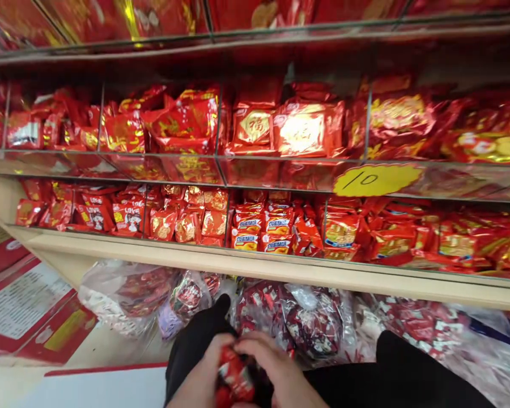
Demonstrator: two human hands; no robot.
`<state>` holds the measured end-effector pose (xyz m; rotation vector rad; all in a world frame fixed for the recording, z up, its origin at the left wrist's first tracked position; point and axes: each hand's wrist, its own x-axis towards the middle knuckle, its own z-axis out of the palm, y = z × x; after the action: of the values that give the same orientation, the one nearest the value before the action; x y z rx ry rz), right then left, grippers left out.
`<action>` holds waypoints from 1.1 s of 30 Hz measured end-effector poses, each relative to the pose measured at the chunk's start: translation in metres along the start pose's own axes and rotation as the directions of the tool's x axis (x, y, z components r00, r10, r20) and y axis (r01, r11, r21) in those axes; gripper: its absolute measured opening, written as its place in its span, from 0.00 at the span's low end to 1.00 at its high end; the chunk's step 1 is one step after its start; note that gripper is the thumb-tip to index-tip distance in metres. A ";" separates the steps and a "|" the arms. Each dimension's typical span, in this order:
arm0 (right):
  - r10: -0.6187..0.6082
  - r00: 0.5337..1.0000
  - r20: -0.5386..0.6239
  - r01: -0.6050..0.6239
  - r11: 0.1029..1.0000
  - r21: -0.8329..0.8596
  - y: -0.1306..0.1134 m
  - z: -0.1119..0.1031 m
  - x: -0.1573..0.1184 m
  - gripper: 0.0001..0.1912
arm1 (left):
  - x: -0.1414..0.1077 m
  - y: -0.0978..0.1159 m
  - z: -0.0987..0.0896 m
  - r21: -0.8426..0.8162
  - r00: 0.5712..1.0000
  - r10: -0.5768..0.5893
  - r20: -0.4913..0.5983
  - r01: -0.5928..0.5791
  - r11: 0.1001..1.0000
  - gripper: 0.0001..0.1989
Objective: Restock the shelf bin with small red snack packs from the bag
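Low in the view, between the black-clad knees, my left hand (208, 365) and my right hand (274, 360) curl together around several small red wrapped snack packets (237, 375). The wrappers show white marks, but blur hides the print. Both thumbs meet over the top of the packets, and the lower fingers are partly out of sight. In front of the hands, clear plastic bags of dark red packets (312, 323) lie under the lowest shelf.
Shelves with clear dividers hold red wrapped snacks (182, 122) in two rows, and more above. A yellow price tag (376, 179) reads 10. Red cartons (29, 300) stand at left. A pale shelf edge (238, 263) juts out above the bags (125, 294).
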<state>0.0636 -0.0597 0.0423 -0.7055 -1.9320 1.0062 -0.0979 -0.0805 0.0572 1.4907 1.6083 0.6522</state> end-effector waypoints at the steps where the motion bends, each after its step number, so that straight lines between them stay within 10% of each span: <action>1: -0.009 0.997 -0.072 0.002 0.995 -0.098 0.000 -0.017 -0.005 0.25 | 0.010 0.018 0.011 0.026 0.983 0.146 0.111 -0.150 0.988 0.29; 6: 0.151 0.825 -0.544 -0.242 0.965 -0.100 0.038 -0.065 -0.040 0.14 | 0.060 0.080 0.066 0.038 0.936 0.270 0.225 -0.285 0.958 0.39; 9: 0.428 0.637 -0.641 -0.338 0.903 0.266 0.061 -0.073 -0.053 0.16 | 0.081 0.074 0.087 -0.322 0.911 0.221 0.349 -0.104 0.941 0.39; 12: 0.594 0.544 -0.592 -0.282 0.794 0.538 0.069 -0.076 -0.053 0.15 | 0.090 0.052 0.096 -0.394 0.881 0.081 0.466 0.125 0.911 0.25; 15: 0.646 0.549 -0.531 -0.254 0.733 0.631 0.070 -0.076 -0.050 0.14 | 0.093 0.040 0.098 -0.366 0.886 -0.010 0.463 0.201 0.909 0.21; 20: 0.561 0.623 -0.545 -0.375 0.826 0.421 0.071 -0.081 -0.046 0.14 | 0.101 0.040 0.100 -0.182 0.947 0.155 0.282 -0.106 0.978 0.17; 25: 0.541 0.568 -0.620 -0.542 0.813 0.212 0.079 -0.084 -0.041 0.21 | 0.105 0.036 0.097 -0.057 0.948 0.199 0.248 -0.191 0.980 0.18; 33: 0.422 0.598 -0.682 -0.507 0.857 0.087 0.071 -0.082 -0.033 0.19 | 0.101 0.038 0.078 -0.337 0.915 0.195 0.353 -0.070 0.939 0.15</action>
<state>0.1575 -0.0168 -0.0034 -1.4825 -1.1575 0.7583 -0.0074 0.0115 0.0251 1.3901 1.0537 0.6177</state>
